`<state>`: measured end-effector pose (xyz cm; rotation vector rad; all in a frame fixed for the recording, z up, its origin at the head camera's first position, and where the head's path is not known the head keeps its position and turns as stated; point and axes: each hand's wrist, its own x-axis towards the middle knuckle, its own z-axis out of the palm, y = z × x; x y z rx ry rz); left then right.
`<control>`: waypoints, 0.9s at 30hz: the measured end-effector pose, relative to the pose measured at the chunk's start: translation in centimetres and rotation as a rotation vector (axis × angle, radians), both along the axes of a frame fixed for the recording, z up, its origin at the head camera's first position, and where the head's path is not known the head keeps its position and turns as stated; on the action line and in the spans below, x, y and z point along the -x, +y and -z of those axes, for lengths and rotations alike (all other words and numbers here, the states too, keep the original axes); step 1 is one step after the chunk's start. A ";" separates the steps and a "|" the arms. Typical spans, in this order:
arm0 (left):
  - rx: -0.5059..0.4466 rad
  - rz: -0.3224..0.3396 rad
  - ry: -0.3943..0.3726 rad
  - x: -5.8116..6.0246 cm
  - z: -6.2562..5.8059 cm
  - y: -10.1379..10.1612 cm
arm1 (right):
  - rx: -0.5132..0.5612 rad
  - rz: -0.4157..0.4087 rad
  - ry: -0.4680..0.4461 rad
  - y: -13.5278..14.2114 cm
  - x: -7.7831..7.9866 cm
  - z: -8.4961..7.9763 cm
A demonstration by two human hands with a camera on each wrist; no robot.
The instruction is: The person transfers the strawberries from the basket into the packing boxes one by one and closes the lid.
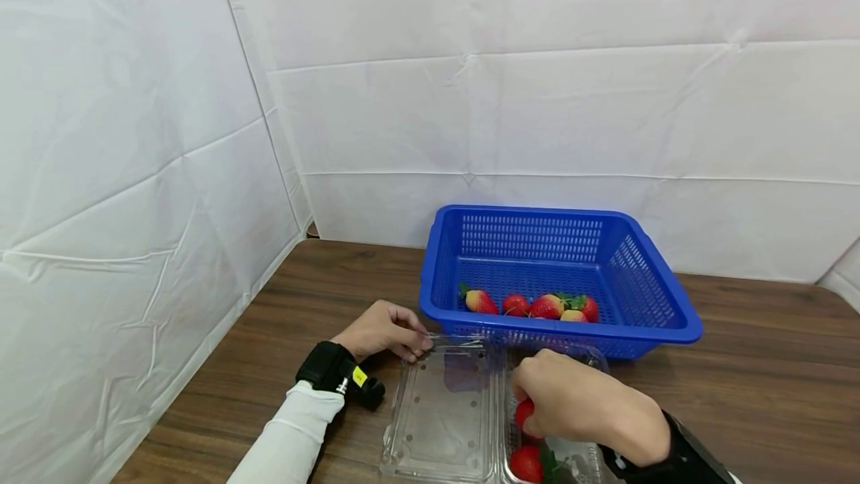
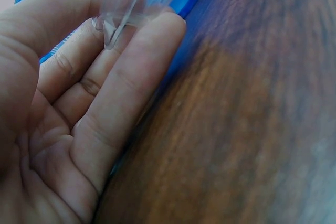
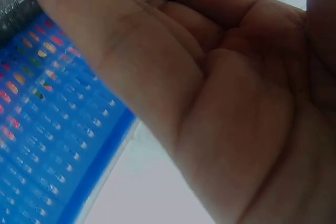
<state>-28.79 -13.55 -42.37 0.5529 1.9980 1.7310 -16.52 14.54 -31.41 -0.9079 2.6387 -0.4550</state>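
Strawberry (image 1: 524, 412) pinched in right hand (image 1: 566, 396); left hand (image 1: 390, 331) pinches clear clamshell lid (image 1: 440, 424) by its corner. Risk: over-tight squeeze may bruise strawberry; lid tug could shift tray (image 1: 595, 463).

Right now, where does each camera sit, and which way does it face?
Head: worn there, facing forward and down at blue basket and clear box; left grip and right grip show.
Left wrist: worn there, facing left grip's palm, fingers pinching the box.
Right wrist: worn there, facing right grip's palm, basket beyond.
Head and left wrist share the box; all three, the basket.
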 end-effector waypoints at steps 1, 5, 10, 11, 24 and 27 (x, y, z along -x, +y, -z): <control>-0.003 -0.003 -0.004 0.0 0.0 0.0 | -0.002 -0.002 0.003 -0.1 0.0 0.1; -0.015 -0.009 -0.019 0.0 0.0 0.1 | -0.004 -0.013 0.015 -0.3 0.0 0.4; -0.015 -0.012 -0.019 0.0 0.0 0.1 | -0.004 -0.019 0.027 -0.4 0.1 0.8; -0.015 -0.012 -0.020 0.0 0.0 0.1 | -0.002 -0.022 0.031 -0.4 0.1 0.9; -0.013 -0.009 -0.019 0.0 0.0 0.0 | -0.030 -0.021 -0.008 -0.7 0.4 1.5; -0.010 -0.009 -0.020 -0.1 -0.1 0.0 | -0.037 -0.008 -0.030 -0.8 0.4 1.5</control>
